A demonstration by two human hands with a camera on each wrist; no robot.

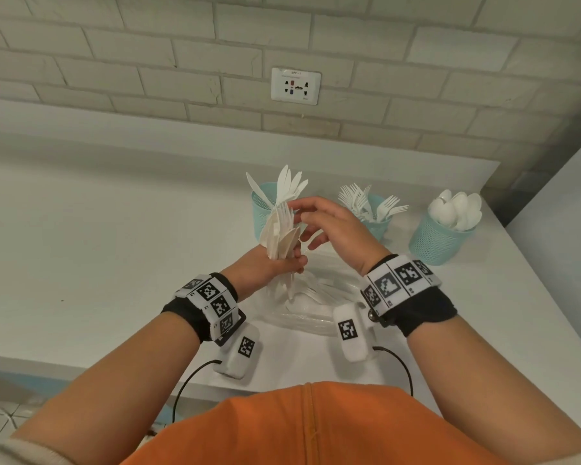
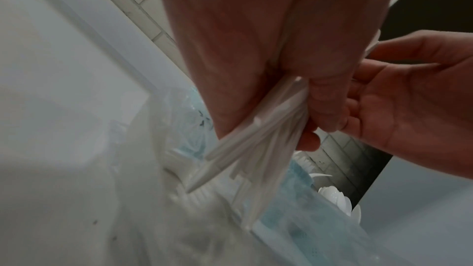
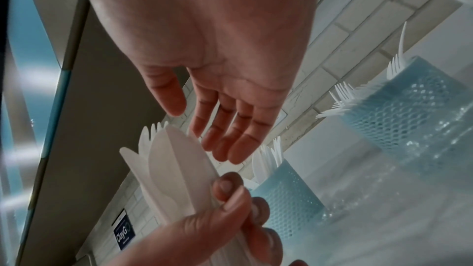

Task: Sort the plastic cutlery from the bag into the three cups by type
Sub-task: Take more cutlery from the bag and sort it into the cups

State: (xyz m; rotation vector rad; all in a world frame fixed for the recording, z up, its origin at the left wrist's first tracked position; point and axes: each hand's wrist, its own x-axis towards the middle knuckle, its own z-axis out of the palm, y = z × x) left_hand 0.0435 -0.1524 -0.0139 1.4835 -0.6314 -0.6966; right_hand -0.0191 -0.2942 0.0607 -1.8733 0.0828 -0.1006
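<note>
My left hand (image 1: 282, 263) grips a mixed bundle of white plastic cutlery (image 1: 280, 234) upright by the handles, above the clear bag (image 1: 311, 305). In the right wrist view the bundle (image 3: 174, 171) shows knives and a fork. My right hand (image 1: 319, 219) hovers open just right of the bundle's tips, fingers spread, holding nothing. Three light-blue mesh cups stand behind: the knife cup (image 1: 265, 199), the fork cup (image 1: 378, 223) and the spoon cup (image 1: 438, 241). In the left wrist view the handles (image 2: 250, 149) stick out below my left hand (image 2: 294, 88).
The white counter (image 1: 114, 250) ends at a brick wall with a power socket (image 1: 296, 86). A white side wall (image 1: 557, 236) closes the right end by the spoon cup. More cutlery lies inside the bag.
</note>
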